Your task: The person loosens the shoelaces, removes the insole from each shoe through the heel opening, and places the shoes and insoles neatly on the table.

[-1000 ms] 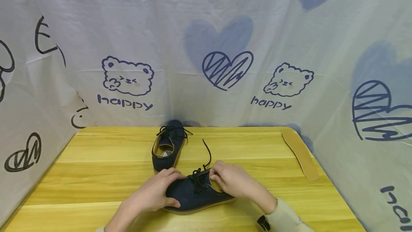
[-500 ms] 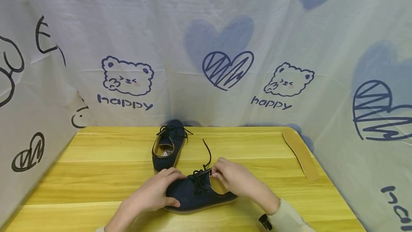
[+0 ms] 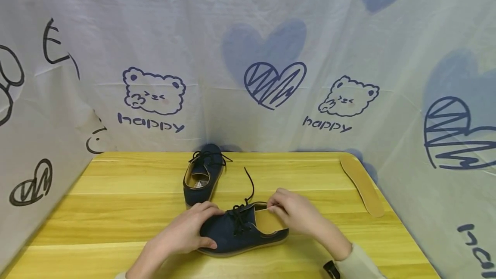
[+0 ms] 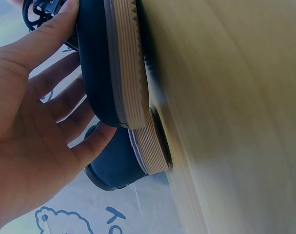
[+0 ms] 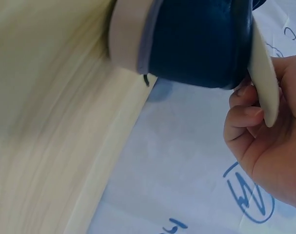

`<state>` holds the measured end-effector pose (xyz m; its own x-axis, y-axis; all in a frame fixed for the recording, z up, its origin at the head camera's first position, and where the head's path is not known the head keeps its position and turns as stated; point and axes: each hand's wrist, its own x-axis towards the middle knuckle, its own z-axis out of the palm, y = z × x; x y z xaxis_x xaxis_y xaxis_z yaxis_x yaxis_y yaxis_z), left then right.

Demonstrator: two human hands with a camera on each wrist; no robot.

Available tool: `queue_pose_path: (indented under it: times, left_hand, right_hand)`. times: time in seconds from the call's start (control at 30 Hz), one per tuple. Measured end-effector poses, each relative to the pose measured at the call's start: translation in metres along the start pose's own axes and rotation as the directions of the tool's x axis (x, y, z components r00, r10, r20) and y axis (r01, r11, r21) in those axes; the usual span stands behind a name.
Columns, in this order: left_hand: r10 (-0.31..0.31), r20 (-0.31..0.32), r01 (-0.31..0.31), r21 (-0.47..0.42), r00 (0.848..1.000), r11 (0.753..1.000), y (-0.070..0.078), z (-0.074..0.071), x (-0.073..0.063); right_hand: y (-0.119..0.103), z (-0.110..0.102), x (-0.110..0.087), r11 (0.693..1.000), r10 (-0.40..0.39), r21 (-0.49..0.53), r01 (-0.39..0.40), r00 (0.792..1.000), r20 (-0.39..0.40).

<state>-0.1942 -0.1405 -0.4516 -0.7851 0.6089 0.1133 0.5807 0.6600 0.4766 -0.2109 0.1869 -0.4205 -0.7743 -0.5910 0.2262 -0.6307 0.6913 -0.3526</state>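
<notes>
A navy lace-up shoe (image 3: 228, 236) lies sideways near the table's front, toe to the left. My left hand (image 3: 188, 227) grips its toe, thumb on the near side and fingers over the far side; the left wrist view has this hand (image 4: 45, 112) around the toe. At the heel opening, my right hand (image 3: 296, 212) pinches a tan insole (image 3: 267, 221), which sticks partly out of the shoe. In the right wrist view the insole (image 5: 266, 78) rises past the heel with curled fingers (image 5: 243, 119) against it. Its front part is hidden inside the shoe.
A second navy shoe (image 3: 203, 173) stands behind the first, laces tied, toe toward the back. Another tan insole (image 3: 362, 186) lies along the right edge of the wooden table (image 3: 128, 210). A loose black lace (image 3: 252, 184) extends behind the near shoe. Printed cloth (image 3: 217, 111) hangs behind.
My right hand has moved to the right, drawing the insole further out through the shoe's opening. The left hand has kept its grip on the toe. The other shoe has not moved.
</notes>
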Motion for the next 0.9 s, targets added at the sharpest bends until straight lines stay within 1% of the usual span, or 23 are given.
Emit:
queue_pose_path:
  times: [0.2,0.33,0.47,0.6,0.7,0.83,0.9]
  left_hand:
    - [-0.003,-0.003,0.003,-0.009,1.0,1.0,-0.001,0.0,0.001]
    - [-0.001,-0.003,0.001,-0.011,1.0,1.0,-0.002,0.001,0.001]
    - [-0.002,-0.003,0.002,-0.009,1.0,1.0,-0.003,0.001,0.001]
    - [-0.005,0.001,0.005,-0.013,1.0,1.0,-0.003,0.001,0.0]
    - [-0.007,0.001,0.007,-0.017,1.0,1.0,-0.002,0.002,-0.001]
    - [-0.006,-0.003,0.006,-0.011,1.0,1.0,-0.002,0.003,-0.001]
    - [-0.005,-0.004,0.005,-0.009,1.0,1.0,-0.002,0.003,-0.001]
  right_hand:
    - [0.007,-0.003,-0.01,1.0,-0.006,0.014,0.007,0.997,-0.073]
    - [0.012,-0.004,-0.012,1.0,-0.021,-0.01,0.02,0.994,-0.104]
    - [0.016,-0.005,-0.014,0.996,-0.078,-0.045,0.074,0.991,-0.111]
    - [0.019,-0.005,-0.018,0.987,-0.156,-0.057,0.151,0.984,-0.084]
    - [0.02,-0.003,-0.021,0.971,-0.234,-0.076,0.229,0.969,-0.075]
    - [0.02,0.001,-0.023,0.93,-0.359,-0.12,0.348,0.929,-0.089]
    - [0.019,0.001,-0.025,0.912,-0.4,-0.138,0.387,0.913,-0.084]
